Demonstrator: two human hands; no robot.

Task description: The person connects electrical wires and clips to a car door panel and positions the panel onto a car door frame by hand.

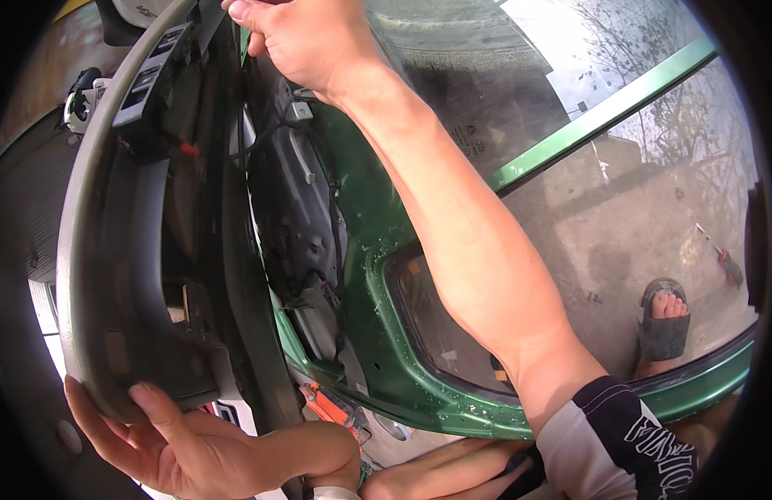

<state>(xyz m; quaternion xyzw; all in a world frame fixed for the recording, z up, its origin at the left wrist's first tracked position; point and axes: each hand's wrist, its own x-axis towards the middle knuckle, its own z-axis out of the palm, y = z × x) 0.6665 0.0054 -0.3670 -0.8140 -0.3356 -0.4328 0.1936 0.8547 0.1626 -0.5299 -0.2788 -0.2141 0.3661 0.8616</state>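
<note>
A grey car door trim panel (111, 250) stands away from a green car door (377, 250). My left hand (177, 442) grips the panel's lower edge, thumb hooked over the rim. My right hand (298, 42) reaches up to the panel's top edge, fingers closed on it by the window glass (486, 75). A window switch block (148, 79) sits in the panel's armrest. Black wiring (319, 250) runs over the door's bare inner sheet.
An orange-handled tool (332, 408) lies below the door's lower edge. Through the glass I see concrete ground, a screwdriver (723, 258) lying on it, and a foot in a dark sandal (665, 321).
</note>
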